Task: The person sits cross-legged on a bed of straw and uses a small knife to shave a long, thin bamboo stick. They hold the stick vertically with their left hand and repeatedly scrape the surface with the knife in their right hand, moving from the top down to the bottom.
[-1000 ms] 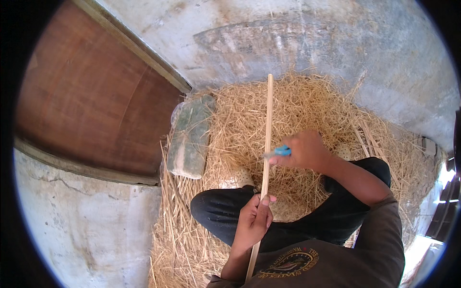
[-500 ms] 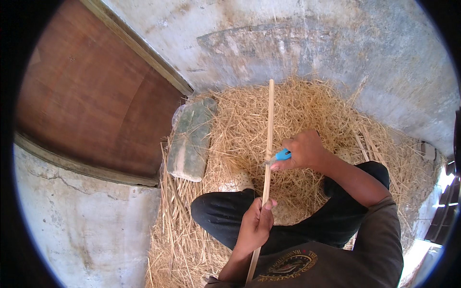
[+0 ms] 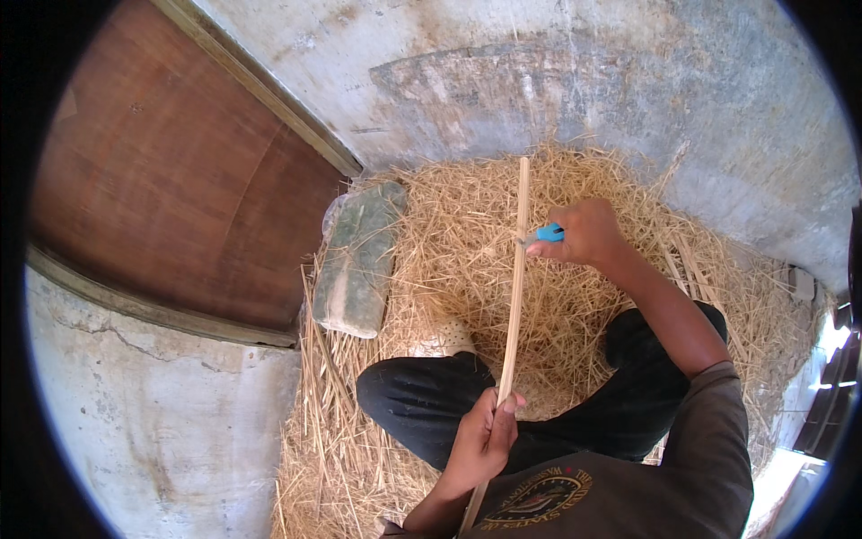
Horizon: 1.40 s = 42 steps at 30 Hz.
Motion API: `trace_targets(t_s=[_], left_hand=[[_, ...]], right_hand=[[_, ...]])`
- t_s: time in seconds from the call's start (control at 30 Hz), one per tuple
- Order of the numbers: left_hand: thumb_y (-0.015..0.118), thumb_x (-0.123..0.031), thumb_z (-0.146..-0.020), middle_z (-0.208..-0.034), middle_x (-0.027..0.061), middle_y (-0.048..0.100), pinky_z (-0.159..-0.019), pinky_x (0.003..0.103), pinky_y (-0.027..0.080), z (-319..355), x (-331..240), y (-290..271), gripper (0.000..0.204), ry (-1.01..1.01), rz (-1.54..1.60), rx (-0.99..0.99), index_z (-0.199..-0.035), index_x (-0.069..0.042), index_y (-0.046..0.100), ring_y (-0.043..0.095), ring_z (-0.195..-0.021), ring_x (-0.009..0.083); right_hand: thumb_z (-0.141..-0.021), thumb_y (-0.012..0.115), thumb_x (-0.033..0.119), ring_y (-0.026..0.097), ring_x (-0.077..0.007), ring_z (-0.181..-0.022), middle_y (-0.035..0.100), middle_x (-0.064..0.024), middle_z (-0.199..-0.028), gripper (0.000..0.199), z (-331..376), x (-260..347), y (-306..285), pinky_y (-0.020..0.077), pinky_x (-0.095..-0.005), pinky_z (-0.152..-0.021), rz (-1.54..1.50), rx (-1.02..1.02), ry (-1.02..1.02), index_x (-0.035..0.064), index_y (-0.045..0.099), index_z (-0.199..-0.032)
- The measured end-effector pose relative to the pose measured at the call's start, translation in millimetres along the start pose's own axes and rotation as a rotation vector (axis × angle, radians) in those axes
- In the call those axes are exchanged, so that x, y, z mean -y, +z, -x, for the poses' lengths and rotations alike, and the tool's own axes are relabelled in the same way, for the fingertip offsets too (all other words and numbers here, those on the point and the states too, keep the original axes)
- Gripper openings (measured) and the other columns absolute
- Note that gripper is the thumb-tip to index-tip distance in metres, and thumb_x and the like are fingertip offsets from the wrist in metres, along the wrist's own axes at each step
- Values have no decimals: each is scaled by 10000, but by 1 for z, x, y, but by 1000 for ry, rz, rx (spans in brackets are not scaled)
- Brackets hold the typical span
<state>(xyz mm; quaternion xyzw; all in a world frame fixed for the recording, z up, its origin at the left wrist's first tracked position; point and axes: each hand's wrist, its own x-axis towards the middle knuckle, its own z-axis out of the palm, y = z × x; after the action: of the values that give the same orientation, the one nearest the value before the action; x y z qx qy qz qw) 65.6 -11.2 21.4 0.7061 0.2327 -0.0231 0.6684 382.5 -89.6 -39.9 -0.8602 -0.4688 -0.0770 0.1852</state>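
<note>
Over straw (image 3: 575, 296), left hand (image 3: 480, 440) grip tight on stick (image 3: 514, 296), right hand (image 3: 588, 232) clasping blue knife (image 3: 548, 234) against it.

- Grey-brown short-sleeved T-shirt (image 3: 709, 467), round gold-and-dark emblem printed on chest (image 3: 539, 499).
- Black trousers (image 3: 422, 404).
- Bare forearms, both hands uncovered.

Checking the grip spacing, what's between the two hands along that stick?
In the head view, only bare stick runs between the left hand and the right hand, which holds a blue-handled tool against it.
</note>
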Motion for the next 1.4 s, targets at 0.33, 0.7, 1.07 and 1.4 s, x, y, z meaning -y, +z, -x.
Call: trace_targets(t_s=[0.33, 0.7, 1.07, 1.4], left_hand=[[415, -184, -1019, -574, -39, 409, -471, 214, 315, 16, 8, 1, 201, -15, -13, 39, -1065, -12, 508, 383, -509, 26], [406, -192, -1027, -558, -39, 410, -420, 177, 272, 13, 5, -10, 232, -161, 234, 0, -1153, -34, 521, 341, -449, 15], [446, -113, -1004, -604, -66, 396, -459, 168, 264, -10, -7, -7, 391, -40, 235, -42, -1388, -41, 427, 332, -508, 8], [436, -100, -1002, -610, -84, 376, -469, 166, 261, -7, -12, -5, 388, -91, 218, -12, -1386, -43, 429, 324, -516, -3]], right_hand=[[-772, 377, 838, 529, -187, -456, 469, -16, -472, 774, -21, -25, -16, 419, -378, -443, 63, -2, 213, 112, 565, -581], [-825, 380, 789, 477, -208, -434, 467, -48, -462, 799, -4, -20, -22, 407, -387, -455, -182, 8, 443, 64, 538, -530], [-674, 631, 751, 499, -234, -351, 459, -59, -406, 681, 48, 85, -23, 375, -356, -371, -256, 40, -190, 98, 528, -513], [-698, 486, 843, 530, -222, -394, 484, -56, -429, 770, 21, 43, -2, 377, -365, -382, -64, -24, -3, 94, 596, -556]])
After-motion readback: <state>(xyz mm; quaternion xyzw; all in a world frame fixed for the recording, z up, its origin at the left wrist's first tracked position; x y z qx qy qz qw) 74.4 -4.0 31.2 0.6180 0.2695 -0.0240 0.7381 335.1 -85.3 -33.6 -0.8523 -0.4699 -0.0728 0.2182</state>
